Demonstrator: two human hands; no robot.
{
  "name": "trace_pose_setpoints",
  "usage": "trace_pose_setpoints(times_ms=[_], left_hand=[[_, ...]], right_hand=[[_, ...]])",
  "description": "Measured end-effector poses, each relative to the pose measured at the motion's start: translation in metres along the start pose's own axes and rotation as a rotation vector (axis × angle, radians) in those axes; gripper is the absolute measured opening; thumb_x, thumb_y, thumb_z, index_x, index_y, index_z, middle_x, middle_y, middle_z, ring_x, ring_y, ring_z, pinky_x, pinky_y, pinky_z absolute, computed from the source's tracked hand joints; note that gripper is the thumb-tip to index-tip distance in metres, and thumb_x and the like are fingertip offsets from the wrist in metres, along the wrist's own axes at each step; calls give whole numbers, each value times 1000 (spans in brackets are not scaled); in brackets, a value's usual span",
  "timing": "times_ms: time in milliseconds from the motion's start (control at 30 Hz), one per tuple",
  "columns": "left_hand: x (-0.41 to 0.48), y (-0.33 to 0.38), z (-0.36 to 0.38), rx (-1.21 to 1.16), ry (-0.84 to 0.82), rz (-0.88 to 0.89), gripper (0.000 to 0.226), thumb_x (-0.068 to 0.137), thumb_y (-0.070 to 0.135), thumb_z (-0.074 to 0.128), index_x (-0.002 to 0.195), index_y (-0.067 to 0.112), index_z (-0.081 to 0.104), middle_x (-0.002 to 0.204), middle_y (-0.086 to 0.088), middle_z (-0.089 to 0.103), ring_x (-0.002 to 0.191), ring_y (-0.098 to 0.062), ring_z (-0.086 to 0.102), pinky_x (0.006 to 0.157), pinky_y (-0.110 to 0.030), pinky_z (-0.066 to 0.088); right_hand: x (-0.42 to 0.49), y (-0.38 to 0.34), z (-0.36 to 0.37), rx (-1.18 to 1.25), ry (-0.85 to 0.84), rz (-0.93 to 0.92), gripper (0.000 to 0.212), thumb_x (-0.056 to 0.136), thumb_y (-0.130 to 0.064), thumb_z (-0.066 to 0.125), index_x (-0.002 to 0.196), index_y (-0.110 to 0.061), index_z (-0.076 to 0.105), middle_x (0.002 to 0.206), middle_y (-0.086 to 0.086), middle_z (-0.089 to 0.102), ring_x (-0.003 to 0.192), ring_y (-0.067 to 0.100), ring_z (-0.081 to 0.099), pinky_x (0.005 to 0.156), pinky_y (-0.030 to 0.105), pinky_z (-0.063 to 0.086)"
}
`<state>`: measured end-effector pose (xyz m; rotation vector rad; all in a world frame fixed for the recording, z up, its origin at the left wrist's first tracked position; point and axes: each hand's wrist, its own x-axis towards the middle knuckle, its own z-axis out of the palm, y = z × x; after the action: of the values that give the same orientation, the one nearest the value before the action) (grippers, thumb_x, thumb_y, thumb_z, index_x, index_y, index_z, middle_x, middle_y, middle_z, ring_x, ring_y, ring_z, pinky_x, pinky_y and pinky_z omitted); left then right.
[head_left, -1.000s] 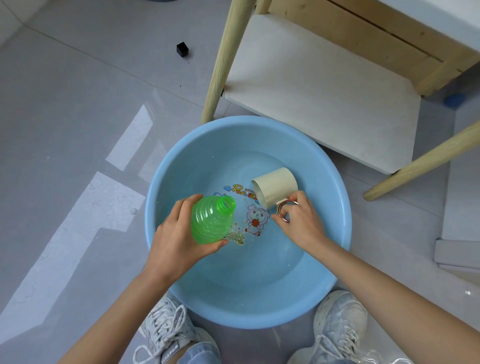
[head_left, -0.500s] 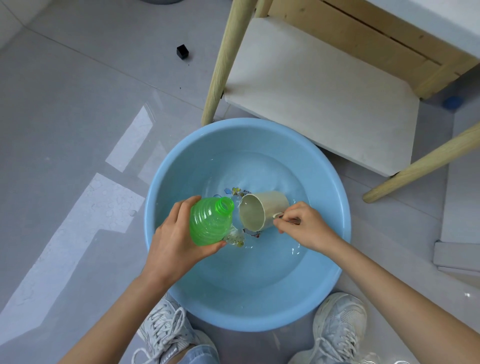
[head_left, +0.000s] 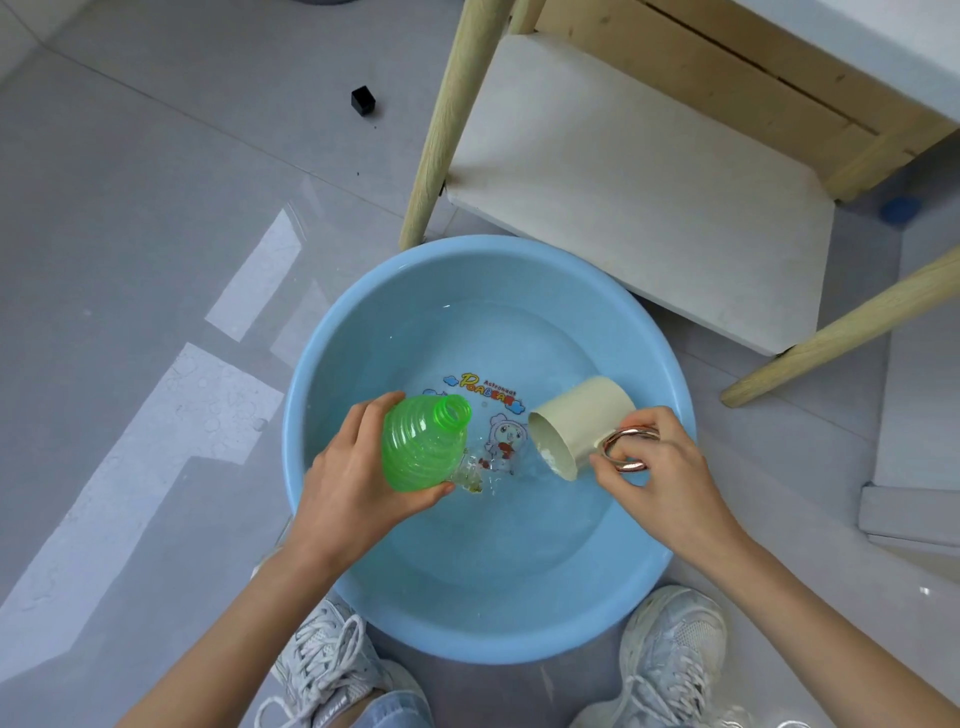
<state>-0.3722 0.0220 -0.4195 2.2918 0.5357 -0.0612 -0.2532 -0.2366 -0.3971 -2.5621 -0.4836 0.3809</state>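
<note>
In the blue plastic basin (head_left: 493, 587), which stands on the grey tiled floor (head_left: 130, 208) between my two white sneakers (head_left: 332, 670) and holds shallow clear water, both of my hands are at work. My left hand (head_left: 358, 483) grips a green ribbed plastic bottle (head_left: 423, 449): fingers curled over the far side, thumb pressed along the near side. The bottle is uncapped and tilted, its open neck pointing up and away from me, and it sits over the left half of the water; whether its base is under the surface I cannot tell. My right hand (head_left: 660, 478) pinches the rose-gold ring handle (head_left: 631, 449) of a cream mug (head_left: 582, 423), thumb below and fingertips above. The mug lies nearly on its side over the right half of the basin, mouth turned toward the bottle and angled down, with its lower lip at the water. Bottle and mug are near each other but apart, and the cartoon print (head_left: 501, 439) on the basin floor shows between them. Beyond the far rim stand the pale legs of a wooden table (head_left: 447, 124), with its white lower shelf (head_left: 639, 182) behind the basin. A small black cube (head_left: 363, 100) lies on the floor, well apart to the far left.
</note>
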Motion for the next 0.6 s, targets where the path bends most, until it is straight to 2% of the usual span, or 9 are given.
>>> trace_pose_setpoints(times_ms=[67, 167, 233, 267, 333, 400, 433, 533, 600], left_hand=[[1, 1, 1, 7, -5, 2, 94, 53, 53, 86, 132, 26, 43, 127, 10, 50, 111, -19, 56, 84, -37, 47], [2, 2, 3, 18, -6, 3, 92, 54, 50, 86, 133, 25, 43, 128, 11, 50, 112, -19, 55, 83, -36, 44], [2, 4, 3, 20, -9, 7, 92, 54, 51, 85, 132, 26, 43, 127, 11, 49, 111, -19, 55, 82, -35, 44], [3, 5, 3, 20, -11, 11, 92, 54, 51, 85, 133, 26, 43, 127, 11, 49, 111, -19, 55, 81, -35, 44], [3, 7, 2, 21, -12, 20, 92, 54, 52, 84, 132, 27, 43, 127, 11, 50, 110, -19, 55, 81, -35, 44], [4, 9, 1, 20, -16, 34, 93, 54, 53, 84, 132, 28, 42, 127, 12, 49, 109, -19, 56, 80, -35, 45], [4, 10, 1, 20, -15, 42, 93, 54, 53, 84, 133, 29, 42, 127, 12, 49, 109, -19, 56, 80, -35, 45], [5, 11, 1, 31, -4, 73, 94, 54, 52, 85, 133, 28, 41, 129, 11, 49, 108, -20, 56, 78, -32, 44], [6, 10, 2, 23, 1, 97, 94, 54, 54, 84, 134, 27, 41, 129, 11, 48, 109, -19, 56, 79, -29, 42]], right_hand=[[1, -5, -8, 137, 16, 112, 20, 79, -10, 76, 61, -14, 69, 96, 4, 55, 83, -4, 60, 78, 3, 42], [4, -18, -24, 411, -52, 269, 27, 84, -11, 71, 58, -15, 70, 97, 6, 62, 76, -7, 60, 71, 3, 41], [3, -25, -33, 559, -83, 306, 32, 86, -13, 69, 53, -17, 70, 97, 6, 67, 79, -2, 63, 75, 8, 44], [2, -28, -36, 613, -96, 309, 33, 85, -17, 71, 52, -19, 70, 96, 2, 69, 85, 3, 65, 83, 16, 48], [0, -33, -41, 702, -117, 318, 30, 76, -38, 76, 55, -17, 70, 92, -3, 71, 96, 12, 66, 98, 35, 47], [-1, -37, -47, 783, -129, 309, 51, 58, -63, 78, 59, -13, 70, 94, 1, 70, 101, 18, 66, 99, 38, 46], [-1, -39, -50, 823, -129, 295, 60, 54, -69, 77, 60, -11, 70, 94, 4, 69, 103, 20, 65, 98, 37, 46], [0, -50, -60, 985, -144, 267, 58, 54, -64, 81, 58, -8, 68, 90, 17, 66, 97, 22, 65, 91, 30, 51], [1, -56, -65, 1102, -130, 294, 52, 51, -56, 86, 55, -8, 66, 81, 18, 62, 88, 21, 66, 84, 26, 53]])
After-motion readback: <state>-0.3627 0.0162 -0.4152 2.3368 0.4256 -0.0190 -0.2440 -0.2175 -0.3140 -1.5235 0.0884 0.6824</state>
